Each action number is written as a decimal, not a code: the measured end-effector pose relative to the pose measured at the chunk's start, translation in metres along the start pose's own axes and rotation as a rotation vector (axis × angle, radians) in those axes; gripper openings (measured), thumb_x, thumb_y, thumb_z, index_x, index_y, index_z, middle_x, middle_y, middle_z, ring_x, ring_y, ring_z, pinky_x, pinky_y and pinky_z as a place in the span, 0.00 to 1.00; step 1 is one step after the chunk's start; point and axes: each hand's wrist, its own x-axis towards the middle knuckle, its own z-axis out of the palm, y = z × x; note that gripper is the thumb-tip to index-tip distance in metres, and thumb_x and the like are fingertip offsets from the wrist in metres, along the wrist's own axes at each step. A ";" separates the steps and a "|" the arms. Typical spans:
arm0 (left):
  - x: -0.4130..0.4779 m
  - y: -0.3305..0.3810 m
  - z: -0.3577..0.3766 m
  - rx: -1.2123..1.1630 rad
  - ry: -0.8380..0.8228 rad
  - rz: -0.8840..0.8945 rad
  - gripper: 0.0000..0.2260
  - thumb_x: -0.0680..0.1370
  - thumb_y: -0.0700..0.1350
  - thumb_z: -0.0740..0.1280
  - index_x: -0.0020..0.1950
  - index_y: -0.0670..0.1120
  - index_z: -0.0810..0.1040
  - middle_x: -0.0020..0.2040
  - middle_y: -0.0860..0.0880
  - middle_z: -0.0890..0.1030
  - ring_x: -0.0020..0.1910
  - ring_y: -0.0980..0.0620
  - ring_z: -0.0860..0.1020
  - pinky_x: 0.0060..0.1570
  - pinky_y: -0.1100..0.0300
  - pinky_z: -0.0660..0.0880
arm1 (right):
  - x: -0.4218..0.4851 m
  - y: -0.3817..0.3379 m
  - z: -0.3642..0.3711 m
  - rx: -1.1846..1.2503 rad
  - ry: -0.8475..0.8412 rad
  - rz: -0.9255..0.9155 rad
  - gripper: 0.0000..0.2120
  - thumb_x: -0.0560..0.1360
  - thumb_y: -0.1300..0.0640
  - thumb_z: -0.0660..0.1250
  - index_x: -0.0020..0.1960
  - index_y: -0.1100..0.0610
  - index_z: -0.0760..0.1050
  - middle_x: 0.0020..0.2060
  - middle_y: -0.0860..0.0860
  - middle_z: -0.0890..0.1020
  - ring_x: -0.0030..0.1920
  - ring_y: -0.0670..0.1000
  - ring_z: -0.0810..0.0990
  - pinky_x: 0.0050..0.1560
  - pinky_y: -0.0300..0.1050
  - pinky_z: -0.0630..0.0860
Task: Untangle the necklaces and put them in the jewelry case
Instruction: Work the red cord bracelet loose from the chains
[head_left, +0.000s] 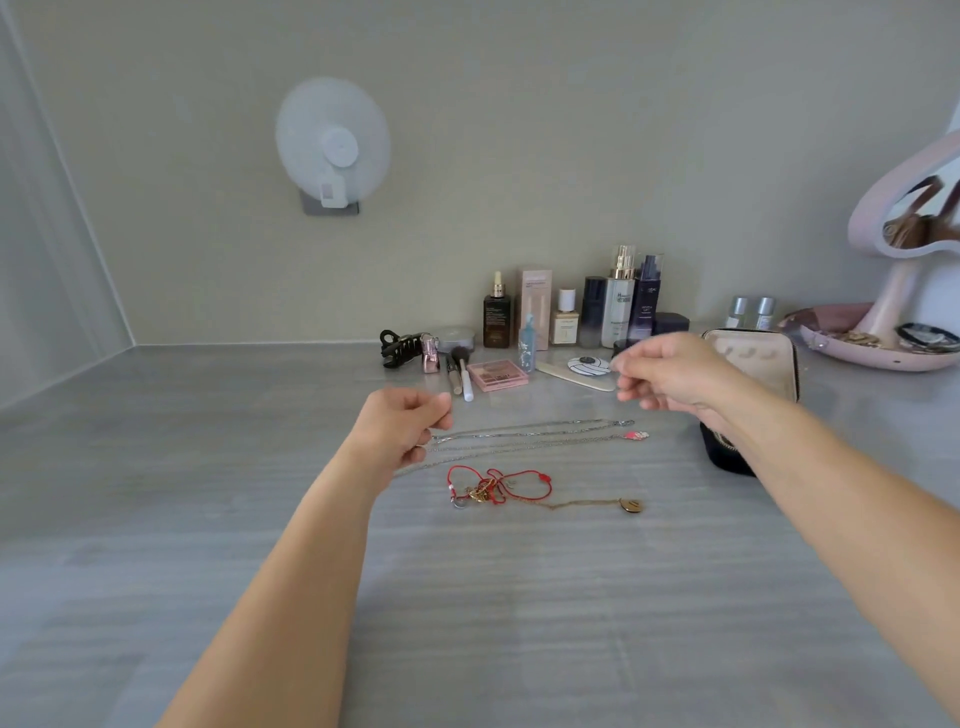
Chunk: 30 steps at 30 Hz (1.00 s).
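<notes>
Nearest the person, on the grey table (467, 597) between the two outstretched forearms, lies a knot of red cord (493, 483) tangled with fine gold chain, from which one gold strand runs toward the right-hand side and ends in a round gold pendant (631, 505). Just beyond it, the silver chains (530, 436) lie stretched out across the table from the left hand (402, 431) to a point below the right hand (670, 374), where a small pink charm (638, 435) marks their far end. The left hand is curled, thumb against fingertips, pinching the near end of the silver chains low over the table. The right hand is raised higher with its fingers bunched toward the thumb; it is blurred, so whether anything is held between them cannot be told. Directly behind the right wrist stands the black jewelry case (763, 369), open, its pale lining facing the person. Past both hands are an eyeshadow palette (497, 375), makeup brushes (460, 371), a black hair claw (400, 347) and a row of cosmetic bottles (618, 301) against the wall. Farther out beyond the right hand, a pink mirror (904, 208) stands in a pink tray (841, 343). A white fan (332, 145) is mounted on the wall above the left hand.
</notes>
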 end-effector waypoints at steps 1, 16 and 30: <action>0.002 -0.002 0.000 0.097 0.025 0.012 0.11 0.77 0.42 0.66 0.35 0.42 0.76 0.32 0.49 0.77 0.25 0.54 0.63 0.20 0.67 0.62 | 0.001 0.006 0.002 -0.009 -0.006 0.010 0.04 0.75 0.63 0.64 0.44 0.59 0.77 0.32 0.52 0.79 0.30 0.46 0.80 0.32 0.38 0.71; 0.003 -0.017 0.011 0.996 0.077 0.071 0.13 0.74 0.47 0.68 0.32 0.49 0.69 0.33 0.51 0.75 0.41 0.46 0.75 0.38 0.60 0.68 | -0.003 0.056 0.021 -0.344 -0.031 -0.031 0.03 0.72 0.58 0.70 0.39 0.54 0.79 0.34 0.51 0.81 0.36 0.50 0.77 0.38 0.41 0.73; -0.007 -0.011 0.011 1.133 0.183 0.005 0.09 0.73 0.51 0.67 0.47 0.46 0.76 0.49 0.47 0.79 0.51 0.42 0.77 0.40 0.57 0.69 | 0.000 0.065 0.026 -0.543 0.090 -0.119 0.06 0.72 0.57 0.70 0.48 0.58 0.81 0.45 0.52 0.83 0.45 0.48 0.76 0.46 0.38 0.69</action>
